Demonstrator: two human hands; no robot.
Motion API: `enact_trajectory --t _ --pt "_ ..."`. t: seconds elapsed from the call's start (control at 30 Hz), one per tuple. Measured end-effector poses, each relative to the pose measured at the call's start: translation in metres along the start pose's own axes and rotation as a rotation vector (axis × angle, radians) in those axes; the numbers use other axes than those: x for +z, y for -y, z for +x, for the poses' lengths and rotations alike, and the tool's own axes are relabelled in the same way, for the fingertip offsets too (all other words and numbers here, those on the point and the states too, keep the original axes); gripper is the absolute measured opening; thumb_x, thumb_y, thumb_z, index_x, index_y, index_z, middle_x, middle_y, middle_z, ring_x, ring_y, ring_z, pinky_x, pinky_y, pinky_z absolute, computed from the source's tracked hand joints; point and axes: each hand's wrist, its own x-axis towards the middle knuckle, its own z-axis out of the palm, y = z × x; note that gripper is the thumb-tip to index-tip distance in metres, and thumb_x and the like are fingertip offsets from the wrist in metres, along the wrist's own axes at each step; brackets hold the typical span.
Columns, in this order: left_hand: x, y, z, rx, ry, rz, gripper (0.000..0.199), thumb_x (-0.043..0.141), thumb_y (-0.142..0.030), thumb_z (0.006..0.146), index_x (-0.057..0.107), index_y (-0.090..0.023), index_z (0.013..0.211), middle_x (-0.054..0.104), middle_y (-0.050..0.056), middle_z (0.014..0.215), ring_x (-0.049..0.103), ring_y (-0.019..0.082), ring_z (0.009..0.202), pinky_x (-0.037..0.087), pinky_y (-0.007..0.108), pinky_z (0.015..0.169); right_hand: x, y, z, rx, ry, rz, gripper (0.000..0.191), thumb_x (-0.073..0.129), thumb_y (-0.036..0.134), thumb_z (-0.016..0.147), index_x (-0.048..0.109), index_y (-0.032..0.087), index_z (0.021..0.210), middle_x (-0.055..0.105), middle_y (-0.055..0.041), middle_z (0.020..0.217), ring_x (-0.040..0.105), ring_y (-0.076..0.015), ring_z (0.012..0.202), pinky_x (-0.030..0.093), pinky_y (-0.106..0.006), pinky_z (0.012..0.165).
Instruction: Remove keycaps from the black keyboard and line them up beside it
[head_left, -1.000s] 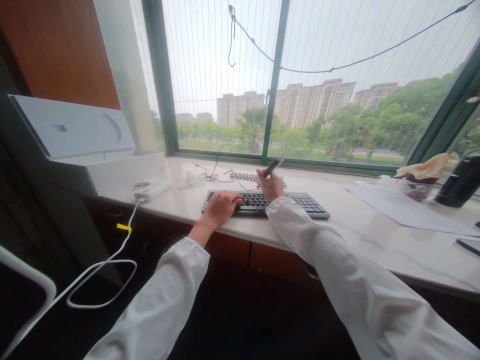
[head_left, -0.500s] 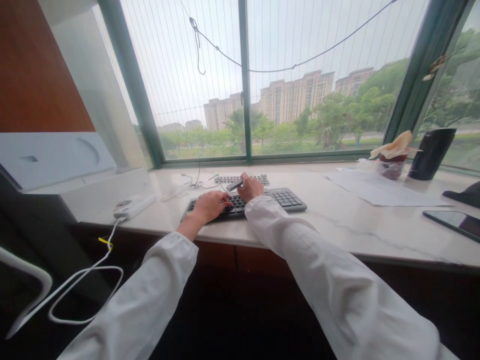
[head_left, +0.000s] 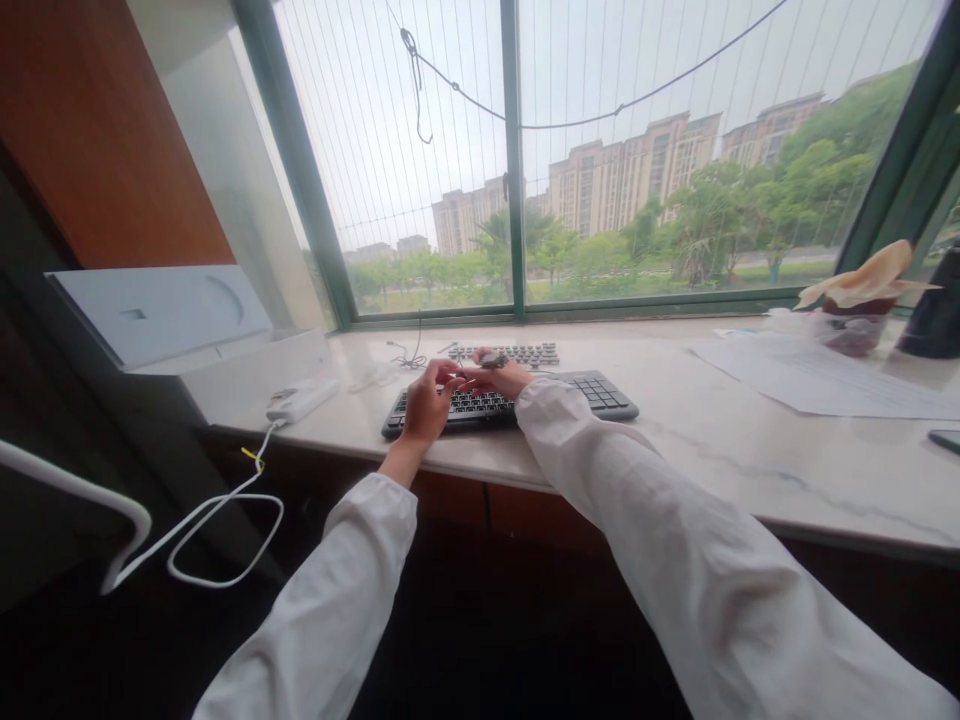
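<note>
A black keyboard (head_left: 604, 396) lies along the desk's front edge, its number pad at the right. Above its left part, my left hand (head_left: 429, 402) is raised with thumb and fingers drawn together at the fingertips of my right hand. Whatever it pinches is too small to name. My right hand (head_left: 511, 379) reaches over the middle of the keyboard, turned on its side, and small dark grey pieces (head_left: 492, 359) show at its curled fingers; their kind is unclear. Right behind the hands sit rows of small keycap-like pieces (head_left: 536, 354), partly covered by the right hand.
Thin cables (head_left: 409, 360) lie at the back left, near a white power strip (head_left: 304, 400) and an open white box (head_left: 247, 350). Paper sheets (head_left: 810, 375), a cup (head_left: 855, 325) and a dark tumbler (head_left: 934, 310) stand right. A phone (head_left: 946, 440) touches the right image edge.
My right hand has rolled over from gripping a dark, elongated piece, and small pieces now show at its fingers. My left hand has risen off the keys towards it. The view has swung left.
</note>
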Motion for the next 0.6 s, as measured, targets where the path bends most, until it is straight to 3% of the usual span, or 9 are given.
enact_trajectory --t 0.2,0.47,0.6 --pt "-0.0026 0.0002 0.0003 -0.023 -0.021 -0.054 0.022 0.057 -0.027 0.088 0.053 -0.021 0.109 0.07 0.004 0.101 0.067 0.015 0.09 0.052 0.031 0.085 0.0021 0.0038 -0.0088 -0.045 -0.004 0.148 0.055 0.086 0.024 0.053 0.038 0.023 0.079 0.066 0.0032 0.066 0.069 -0.0156 0.066 0.057 -0.024 0.059" --pt "-0.0056 -0.0036 -0.002 0.038 0.027 0.072 0.02 0.056 -0.033 0.088 0.067 -0.023 0.102 0.071 0.002 0.1 0.066 0.013 0.077 0.05 0.026 0.079 -0.0005 0.0024 -0.0103 -0.074 0.032 0.137 0.053 0.085 0.028 0.052 0.04 0.023 0.079 0.066 0.0037 0.067 0.067 -0.0143 0.067 0.055 -0.023 0.06" --pt "-0.0048 -0.0036 -0.0023 0.04 0.077 0.098 0.027 0.062 -0.034 0.084 0.067 -0.024 0.108 0.071 0.002 0.102 0.063 0.013 0.072 0.049 0.026 0.078 -0.001 0.0011 -0.0103 -0.044 0.017 0.118 0.053 0.084 0.03 0.053 0.039 0.023 0.079 0.064 0.0049 0.065 0.064 -0.0114 0.061 0.052 -0.021 0.056"
